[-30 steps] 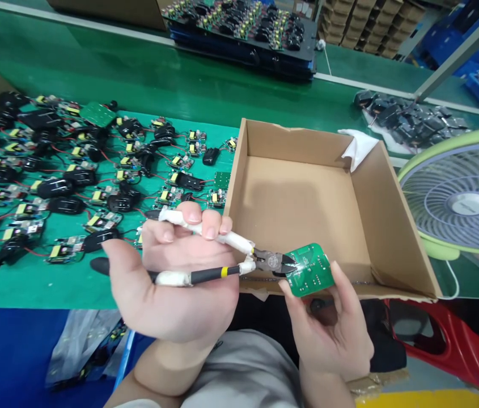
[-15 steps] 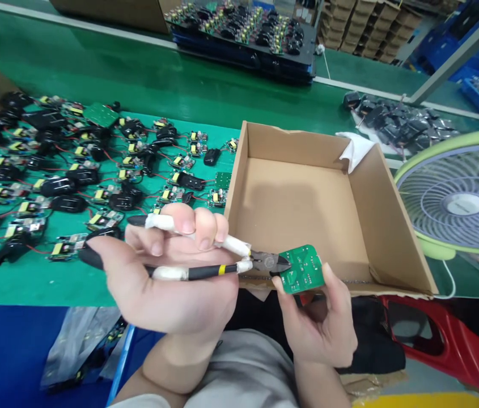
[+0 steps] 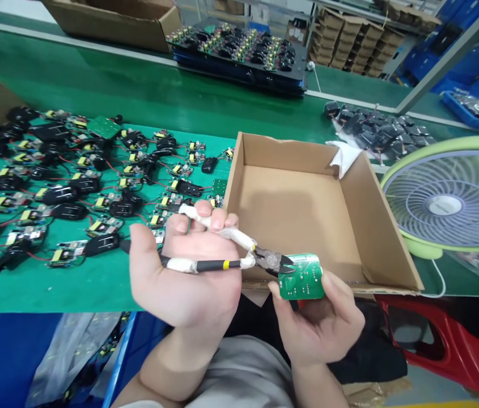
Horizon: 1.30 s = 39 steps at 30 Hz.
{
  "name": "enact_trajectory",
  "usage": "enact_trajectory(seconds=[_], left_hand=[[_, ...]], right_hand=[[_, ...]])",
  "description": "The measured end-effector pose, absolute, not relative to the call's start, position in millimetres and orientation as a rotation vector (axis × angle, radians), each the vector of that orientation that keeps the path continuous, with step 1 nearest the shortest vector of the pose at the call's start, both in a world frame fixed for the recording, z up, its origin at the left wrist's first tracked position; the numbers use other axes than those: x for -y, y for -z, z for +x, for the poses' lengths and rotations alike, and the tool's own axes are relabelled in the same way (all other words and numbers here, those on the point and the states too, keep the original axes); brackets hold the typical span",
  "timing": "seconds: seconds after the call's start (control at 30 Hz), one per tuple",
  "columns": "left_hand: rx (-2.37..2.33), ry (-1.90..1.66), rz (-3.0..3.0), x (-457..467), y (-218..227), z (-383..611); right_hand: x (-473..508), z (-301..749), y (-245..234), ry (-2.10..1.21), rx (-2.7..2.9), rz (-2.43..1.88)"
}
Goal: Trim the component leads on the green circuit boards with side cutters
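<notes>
My left hand is palm-up and closed round a pair of side cutters with white-taped handles. The cutter jaws touch the upper left edge of a small green circuit board. My right hand pinches that board from below, thumb on its left and fingers on its right. Both hands are just in front of the near wall of an open cardboard box in which nothing shows.
Several black plug housings wired to small boards lie on the green mat to the left. A green desk fan stands at the right. A black tray of boards and bagged black parts sit farther back. A red stool is below.
The view has tilted up and shifted, so everything sits lower and further left. Both hands kept their grips; the left fingers squeezed the cutter handles closer together at the board's edge.
</notes>
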<state>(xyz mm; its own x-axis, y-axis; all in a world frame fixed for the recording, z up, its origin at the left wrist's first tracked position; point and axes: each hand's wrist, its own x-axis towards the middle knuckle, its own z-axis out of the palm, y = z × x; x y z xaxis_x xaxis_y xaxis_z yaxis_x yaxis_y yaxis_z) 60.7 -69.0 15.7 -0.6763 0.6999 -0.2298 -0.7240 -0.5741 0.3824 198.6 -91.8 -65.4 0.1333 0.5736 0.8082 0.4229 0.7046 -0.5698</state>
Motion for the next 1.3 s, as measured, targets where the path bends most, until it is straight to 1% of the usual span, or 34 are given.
enact_trajectory(seconds=[0.3,0.83,1.07,1.3], left_hand=[[-0.609,-2.178,0.039,75.6,0.0,65.3],[-0.665,-2.063,0.070,73.7,-2.7,69.5],[-0.628,-2.078,-0.037,70.4,-0.6,75.7],[-0.655,-2.046,-0.013,69.2,0.3,74.4]], right_hand=[[87.7,194.3,59.3,-0.095,1.409,-0.824],[86.0,194.8,59.3,-0.031,1.381,-0.812],[85.8,201.2,61.2,0.023,1.398,-0.826],[86.6,201.8,61.9,0.040,1.401,-0.822]])
